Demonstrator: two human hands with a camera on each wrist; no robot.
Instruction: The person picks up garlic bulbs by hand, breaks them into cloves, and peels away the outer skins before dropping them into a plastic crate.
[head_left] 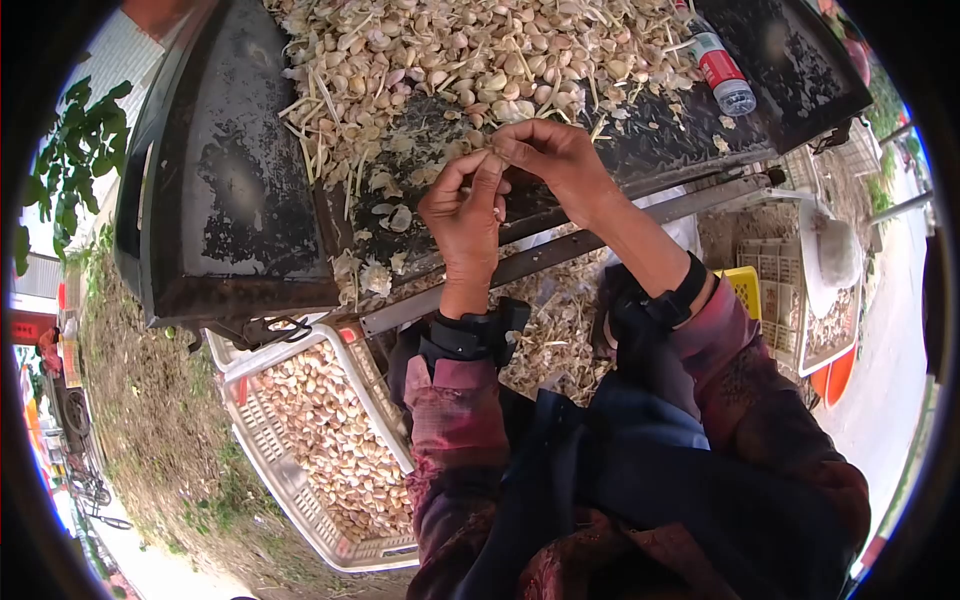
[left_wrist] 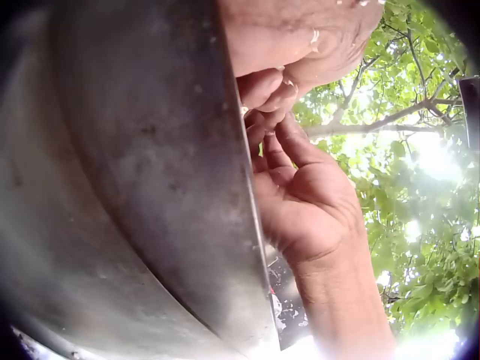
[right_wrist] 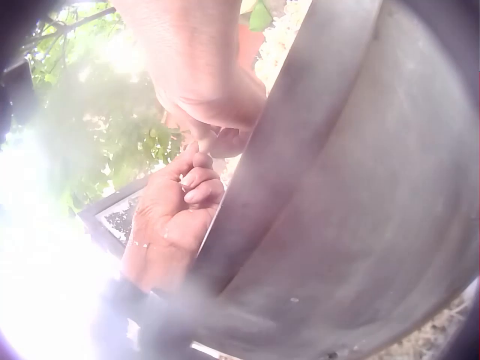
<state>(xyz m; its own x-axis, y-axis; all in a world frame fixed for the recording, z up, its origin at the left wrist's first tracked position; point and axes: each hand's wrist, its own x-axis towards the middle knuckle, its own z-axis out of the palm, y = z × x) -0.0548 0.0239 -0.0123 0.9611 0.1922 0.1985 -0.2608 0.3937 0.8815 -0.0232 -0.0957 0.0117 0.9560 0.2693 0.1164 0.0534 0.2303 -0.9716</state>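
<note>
Above the near edge of a dark worn table, both hands meet at their fingertips. The left hand [head_left: 464, 218] pinches a small pale garlic clove [right_wrist: 205, 142] between thumb and forefinger, its other fingers curled. From the other side the right hand [head_left: 560, 165] pinches at the same clove, which the fingers mostly cover. In the left wrist view the right hand [left_wrist: 311, 202] rises from below; the right wrist view has the left hand [right_wrist: 172, 217] low, palm partly turned up. Loose garlic cloves [head_left: 480, 60] with dry stalks and skins lie heaped beyond the hands.
A plastic bottle with a red label [head_left: 722, 70] lies at the heap's right side. Below the table's left part stands a white crate [head_left: 245, 425] of cloves. Stacked crates [head_left: 775, 265] and a yellow basket [head_left: 742, 285] are at right. Skins cover the ground between.
</note>
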